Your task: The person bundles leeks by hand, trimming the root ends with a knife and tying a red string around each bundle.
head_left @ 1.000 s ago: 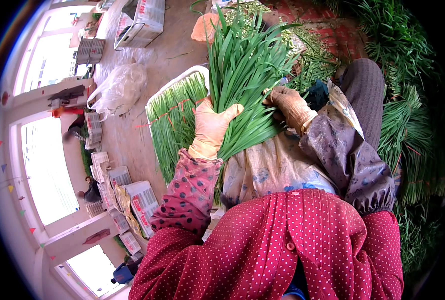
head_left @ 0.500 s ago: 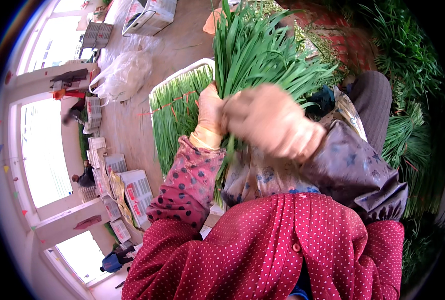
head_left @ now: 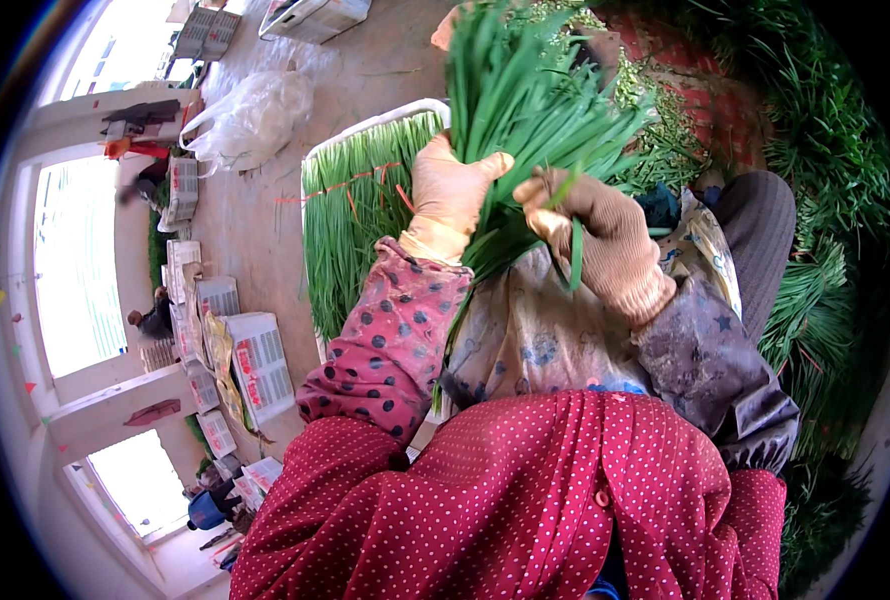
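My left hand (head_left: 452, 187), in a thin pale-yellow glove, is closed round a thick bunch of garlic chives (head_left: 525, 105), its thumb lying across the leaves. The leaves fan out upward and to the right; the lower ends hang beside my apron. My right hand (head_left: 605, 235) wears a brown knitted glove and is just right of the bunch. Its fingers are curled and pinch a loose chive leaf (head_left: 576, 255), which hangs bent. Behind my left forearm stands a white crate (head_left: 335, 143) packed with tied chives (head_left: 350, 235), red ties across them.
Heaps of chives (head_left: 815, 130) lie along the right side, beside my knee (head_left: 760, 230). Scraps of trimmed leaf (head_left: 665, 130) cover the ground ahead. A clear plastic bag (head_left: 255, 120) and white boxes (head_left: 260, 365) are at left, with other people (head_left: 152, 318) farther off.
My right hand, blurred over the bunch before, has moved right and now pinches a loose leaf. The left hand keeps its grip, with its thumb now in sight.
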A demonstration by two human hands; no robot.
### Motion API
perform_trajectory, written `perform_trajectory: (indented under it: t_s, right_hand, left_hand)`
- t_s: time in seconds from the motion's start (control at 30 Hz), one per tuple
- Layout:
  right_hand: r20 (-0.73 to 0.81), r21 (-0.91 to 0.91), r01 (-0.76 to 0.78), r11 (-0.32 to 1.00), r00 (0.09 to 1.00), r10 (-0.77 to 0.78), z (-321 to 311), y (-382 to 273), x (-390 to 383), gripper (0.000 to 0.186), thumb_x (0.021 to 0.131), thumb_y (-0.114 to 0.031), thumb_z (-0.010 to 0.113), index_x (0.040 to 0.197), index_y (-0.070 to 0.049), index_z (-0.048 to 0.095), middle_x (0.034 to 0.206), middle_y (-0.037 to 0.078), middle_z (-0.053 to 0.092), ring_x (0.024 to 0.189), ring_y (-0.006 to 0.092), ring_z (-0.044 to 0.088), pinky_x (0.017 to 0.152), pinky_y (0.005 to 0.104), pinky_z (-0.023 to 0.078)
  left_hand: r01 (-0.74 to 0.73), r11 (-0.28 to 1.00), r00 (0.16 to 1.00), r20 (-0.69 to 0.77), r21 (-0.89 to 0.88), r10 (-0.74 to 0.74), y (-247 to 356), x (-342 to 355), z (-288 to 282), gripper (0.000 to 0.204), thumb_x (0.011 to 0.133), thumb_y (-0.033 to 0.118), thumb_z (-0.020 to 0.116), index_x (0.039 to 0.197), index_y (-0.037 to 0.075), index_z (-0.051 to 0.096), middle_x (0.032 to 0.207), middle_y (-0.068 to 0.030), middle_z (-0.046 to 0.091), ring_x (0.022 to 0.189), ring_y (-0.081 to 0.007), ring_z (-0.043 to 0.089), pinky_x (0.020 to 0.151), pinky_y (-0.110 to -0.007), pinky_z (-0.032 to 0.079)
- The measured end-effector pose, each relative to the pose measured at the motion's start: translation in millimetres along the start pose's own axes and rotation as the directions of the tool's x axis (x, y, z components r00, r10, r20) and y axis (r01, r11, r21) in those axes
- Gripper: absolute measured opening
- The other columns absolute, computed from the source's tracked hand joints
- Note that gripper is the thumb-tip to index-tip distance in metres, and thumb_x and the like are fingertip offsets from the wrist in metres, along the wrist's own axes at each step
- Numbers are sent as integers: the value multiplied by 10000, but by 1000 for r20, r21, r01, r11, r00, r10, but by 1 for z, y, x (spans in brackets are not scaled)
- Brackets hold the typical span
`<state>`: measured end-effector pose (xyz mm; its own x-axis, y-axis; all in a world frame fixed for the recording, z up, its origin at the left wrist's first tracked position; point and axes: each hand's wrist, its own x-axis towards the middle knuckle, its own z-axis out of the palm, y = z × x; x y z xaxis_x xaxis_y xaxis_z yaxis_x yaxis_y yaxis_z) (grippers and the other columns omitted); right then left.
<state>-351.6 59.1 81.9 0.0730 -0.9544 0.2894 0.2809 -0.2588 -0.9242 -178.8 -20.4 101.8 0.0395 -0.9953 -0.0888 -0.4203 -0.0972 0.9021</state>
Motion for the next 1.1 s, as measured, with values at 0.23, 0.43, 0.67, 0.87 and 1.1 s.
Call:
perform_trajectory:
  t_s: [0.23,0.43,0.67,0.87,1.1]
  right_hand:
    - [317,11,-415,910,864,390,25,-36,-17,207,968,-188,630,1105,-36,657,808,62,651,738,119,602,701,281,501]
    - [484,-348,-180,920,806,340,-10,-54,-31,182,895,-120,702,1063,-58,670,944,150,716,858,239,713,727,357,547]
    - [-182,-344,-342,874,938,295,-87,-44,1,290,864,-86,711,1133,-27,618,955,96,681,895,195,668,786,316,531]
    - [139,-658,215,722,977,-165,-40,-22,5,366,765,87,661,1097,-66,670,1139,163,684,1090,353,646,936,429,533]
    - [317,-872,124,474,880,354,11,31,-15,500,789,-172,655,1269,-83,551,1197,162,579,1052,356,602,866,444,519]
  left_hand:
    - [1,999,1000,24,41,-2,-8,4,4,424,714,23,809,1118,18,682,963,-85,748,825,-171,688,801,-331,546]
    - [72,996,996,-53,51,-69,-8,4,0,436,708,6,811,1123,23,677,963,-84,748,804,-177,687,787,-333,545]
    - [50,999,998,-33,-11,-51,-10,-1,-1,385,712,45,811,1078,25,695,960,-92,753,825,-177,698,797,-324,542]
    - [-47,999,999,-17,-25,46,-10,-8,4,390,730,26,795,1104,17,686,969,-81,748,839,-169,689,809,-318,537]
    - [-55,958,996,-89,-282,30,-8,-8,-7,389,712,-84,789,1073,7,673,987,-50,722,815,-137,663,779,-297,550]
